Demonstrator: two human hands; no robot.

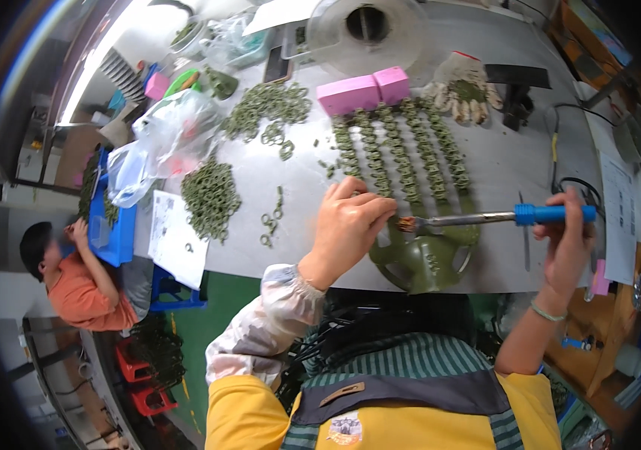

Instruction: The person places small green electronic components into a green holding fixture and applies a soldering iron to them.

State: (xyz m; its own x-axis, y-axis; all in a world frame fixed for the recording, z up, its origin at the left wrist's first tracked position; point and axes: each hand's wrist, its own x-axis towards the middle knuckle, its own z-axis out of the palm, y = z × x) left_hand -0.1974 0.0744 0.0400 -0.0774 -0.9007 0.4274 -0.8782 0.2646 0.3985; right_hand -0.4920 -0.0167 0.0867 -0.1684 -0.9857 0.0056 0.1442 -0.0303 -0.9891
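While the crosswise tool (478, 218) points left, right fingers (574, 216) clasp it, left fingers (373, 207) pinched, contents unclear.

Light: bright strip light (103, 56), upper left | Floor: green floor (224, 300), broken yellow line (185, 388) at left | Furniture: grey tabletop (260, 259), centre; blue stool (178, 304) just beside its near-left corner; red plastic seats (154, 403), lower left; brown wooden unit (607, 349), right

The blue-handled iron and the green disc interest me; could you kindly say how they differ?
The blue-handled iron is long and slim, while the green disc is broad with openings. The iron is held in the right grip; the disc sits at the table's near edge.
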